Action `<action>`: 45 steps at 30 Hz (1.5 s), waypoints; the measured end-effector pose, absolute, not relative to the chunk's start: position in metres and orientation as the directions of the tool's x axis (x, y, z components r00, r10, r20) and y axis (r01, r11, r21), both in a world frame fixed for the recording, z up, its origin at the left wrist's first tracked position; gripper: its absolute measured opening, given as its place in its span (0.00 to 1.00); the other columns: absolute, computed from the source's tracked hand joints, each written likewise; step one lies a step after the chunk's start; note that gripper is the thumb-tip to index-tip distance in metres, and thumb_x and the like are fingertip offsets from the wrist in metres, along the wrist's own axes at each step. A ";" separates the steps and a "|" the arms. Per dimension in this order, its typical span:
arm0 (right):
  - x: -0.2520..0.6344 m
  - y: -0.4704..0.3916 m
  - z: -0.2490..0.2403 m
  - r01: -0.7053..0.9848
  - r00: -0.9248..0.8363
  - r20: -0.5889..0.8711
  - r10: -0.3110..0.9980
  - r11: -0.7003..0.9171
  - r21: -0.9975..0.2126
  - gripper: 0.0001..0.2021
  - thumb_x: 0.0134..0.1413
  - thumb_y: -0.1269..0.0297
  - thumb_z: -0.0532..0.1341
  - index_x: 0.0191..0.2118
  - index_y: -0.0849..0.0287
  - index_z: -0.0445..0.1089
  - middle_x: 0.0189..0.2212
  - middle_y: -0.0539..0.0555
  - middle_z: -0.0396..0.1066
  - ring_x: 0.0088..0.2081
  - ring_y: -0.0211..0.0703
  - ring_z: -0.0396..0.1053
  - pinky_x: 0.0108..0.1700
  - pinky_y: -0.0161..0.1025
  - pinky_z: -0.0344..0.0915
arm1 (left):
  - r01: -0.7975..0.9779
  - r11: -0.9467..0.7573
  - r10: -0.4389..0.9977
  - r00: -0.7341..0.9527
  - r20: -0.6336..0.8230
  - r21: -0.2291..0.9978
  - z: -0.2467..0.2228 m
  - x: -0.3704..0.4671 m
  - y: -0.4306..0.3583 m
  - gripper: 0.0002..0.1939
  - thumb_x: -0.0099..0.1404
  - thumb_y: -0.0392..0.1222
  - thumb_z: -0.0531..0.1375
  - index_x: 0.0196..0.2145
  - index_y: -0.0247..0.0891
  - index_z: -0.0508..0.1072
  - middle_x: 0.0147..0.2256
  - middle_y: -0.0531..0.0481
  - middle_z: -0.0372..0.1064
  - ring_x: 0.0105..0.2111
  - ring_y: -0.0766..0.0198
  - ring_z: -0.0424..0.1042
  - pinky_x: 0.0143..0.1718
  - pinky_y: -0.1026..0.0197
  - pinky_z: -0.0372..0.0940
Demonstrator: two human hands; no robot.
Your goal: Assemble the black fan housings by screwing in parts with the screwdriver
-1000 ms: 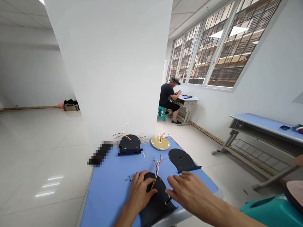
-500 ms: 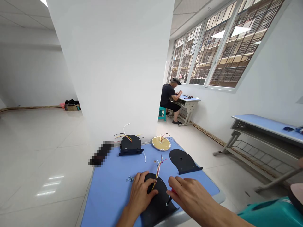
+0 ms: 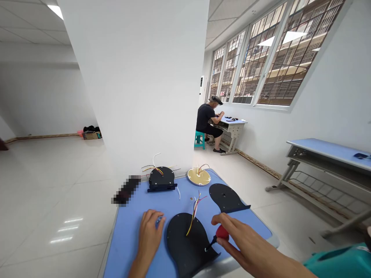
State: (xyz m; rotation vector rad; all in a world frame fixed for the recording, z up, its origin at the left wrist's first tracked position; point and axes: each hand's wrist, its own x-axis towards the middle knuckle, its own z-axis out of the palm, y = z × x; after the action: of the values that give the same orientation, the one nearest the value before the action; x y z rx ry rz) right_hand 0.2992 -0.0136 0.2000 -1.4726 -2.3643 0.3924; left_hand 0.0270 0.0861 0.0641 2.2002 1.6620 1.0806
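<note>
In the head view, a black metal plate (image 3: 185, 243) with a rounded end lies at the table's front edge. Yellow, white, red and black wires (image 3: 193, 216) rise from its middle. My right hand (image 3: 242, 239) grips a screwdriver (image 3: 222, 232) by its red handle, and the dark shaft slants down to a screw (image 3: 206, 250) near the plate's lower right edge. To the left of the plate, my left hand (image 3: 149, 231) rests over the small pile of screws (image 3: 159, 219), its thumb and fingers apart around them. My left palm hides part of the pile.
Behind stand a black plate assembly with wires (image 3: 161, 177), a round gold-coloured disc (image 3: 199, 177) and another black plate (image 3: 227, 197) on the blue table (image 3: 127, 231). A white pillar (image 3: 139, 85) borders the table's back. A person (image 3: 207, 117) sits at a desk farther off.
My left hand has let go of the black plate and moved left to the screws. My right hand has loosened somewhat, showing more of the red handle, while the screwdriver tip stays at the screw.
</note>
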 end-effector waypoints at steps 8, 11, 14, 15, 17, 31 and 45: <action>0.299 -0.007 0.195 0.776 -0.405 0.106 0.908 0.402 -0.486 0.08 0.67 0.65 0.46 0.48 0.51 0.56 0.43 0.55 0.70 0.42 0.46 0.70 0.43 0.48 0.69 | 0.827 -0.298 0.909 0.092 0.407 0.477 0.053 0.006 0.091 0.08 0.59 0.36 0.59 0.32 0.37 0.80 0.30 0.45 0.75 0.34 0.50 0.72 0.39 0.46 0.70; 0.300 -0.006 0.202 0.766 -0.371 0.136 0.919 0.386 -0.514 0.06 0.68 0.62 0.45 0.45 0.51 0.56 0.40 0.53 0.70 0.38 0.46 0.69 0.40 0.48 0.68 | 0.825 -0.306 0.906 0.099 0.411 0.475 0.055 0.008 0.088 0.09 0.60 0.37 0.58 0.30 0.38 0.79 0.30 0.45 0.75 0.34 0.49 0.72 0.38 0.45 0.69; 0.300 -0.008 0.213 0.728 -0.337 0.171 0.926 0.372 -0.577 0.06 0.69 0.59 0.45 0.43 0.50 0.56 0.37 0.51 0.70 0.35 0.43 0.69 0.37 0.44 0.68 | 0.807 -0.315 0.905 0.098 0.414 0.499 0.058 0.012 0.079 0.10 0.62 0.37 0.56 0.32 0.38 0.78 0.30 0.46 0.77 0.34 0.50 0.74 0.39 0.45 0.70; 0.299 -0.009 0.216 0.708 -0.334 0.185 0.924 0.376 -0.598 0.07 0.69 0.58 0.45 0.43 0.50 0.56 0.36 0.50 0.69 0.34 0.42 0.68 0.37 0.43 0.68 | 0.800 -0.322 0.904 0.101 0.416 0.505 0.060 0.015 0.074 0.10 0.62 0.37 0.56 0.33 0.39 0.78 0.30 0.47 0.77 0.34 0.51 0.75 0.39 0.46 0.70; 0.296 -0.011 0.221 0.671 -0.345 0.219 0.913 0.403 -0.622 0.06 0.69 0.58 0.46 0.43 0.50 0.57 0.36 0.50 0.69 0.33 0.40 0.68 0.37 0.41 0.68 | 0.764 -0.350 0.904 0.122 0.411 0.543 0.062 0.025 0.060 0.09 0.62 0.36 0.56 0.33 0.41 0.77 0.31 0.50 0.77 0.34 0.56 0.75 0.39 0.53 0.72; 0.273 -0.007 0.218 0.613 -0.486 0.241 0.840 0.524 -0.591 0.05 0.68 0.65 0.48 0.46 0.52 0.59 0.42 0.52 0.70 0.44 0.40 0.70 0.47 0.41 0.68 | 0.578 -0.589 0.798 0.304 0.521 0.565 0.071 0.047 0.024 0.11 0.60 0.31 0.60 0.35 0.45 0.77 0.30 0.53 0.73 0.34 0.63 0.73 0.35 0.63 0.71; 0.265 -0.008 0.219 0.622 -0.464 0.294 0.836 0.543 -0.564 0.04 0.66 0.66 0.50 0.41 0.53 0.61 0.36 0.51 0.72 0.37 0.40 0.71 0.39 0.37 0.69 | 0.592 -0.711 0.665 0.389 0.638 0.381 0.073 0.046 0.026 0.13 0.61 0.30 0.60 0.39 0.45 0.77 0.28 0.53 0.76 0.33 0.60 0.74 0.36 0.59 0.69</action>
State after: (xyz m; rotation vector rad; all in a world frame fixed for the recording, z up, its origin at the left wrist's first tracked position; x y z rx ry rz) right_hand 0.2651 -0.0079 0.2193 -1.1735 -2.2372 0.5177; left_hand 0.0462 0.0259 0.0734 2.5407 1.1531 1.2330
